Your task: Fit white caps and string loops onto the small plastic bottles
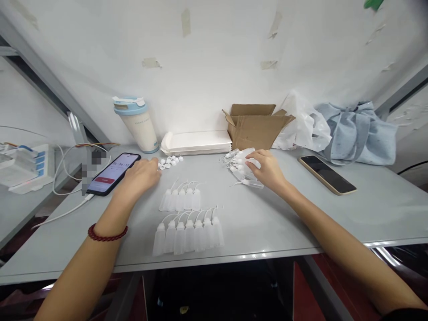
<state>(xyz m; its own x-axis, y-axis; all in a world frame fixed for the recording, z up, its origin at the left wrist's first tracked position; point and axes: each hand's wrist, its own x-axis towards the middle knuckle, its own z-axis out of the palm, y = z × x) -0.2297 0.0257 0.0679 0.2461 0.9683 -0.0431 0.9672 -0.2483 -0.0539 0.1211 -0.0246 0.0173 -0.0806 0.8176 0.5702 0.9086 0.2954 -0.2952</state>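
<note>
My left hand [143,173] rests palm down over the phone's right edge, its fingers curled together beside the small white caps [169,162]. Whatever those fingers hold, if anything, is hidden. At the far middle, my right hand [265,166] touches a loose pile of clear plastic dropper bottles [241,164], thumb and forefinger apart. One bottle [252,183] lies below that hand. Between my arms, translucent bottles with thin bent tips lie in two rows, a back row [182,199] and a longer front row [189,235].
A lit phone [112,174] with a cable lies left, a dark phone [327,174] right. Along the wall stand a cup [138,125], a white stack [197,142], a cardboard box [256,131], a plastic bag [301,122] and a blue cloth bag [359,133]. A power strip [36,167] sits far left.
</note>
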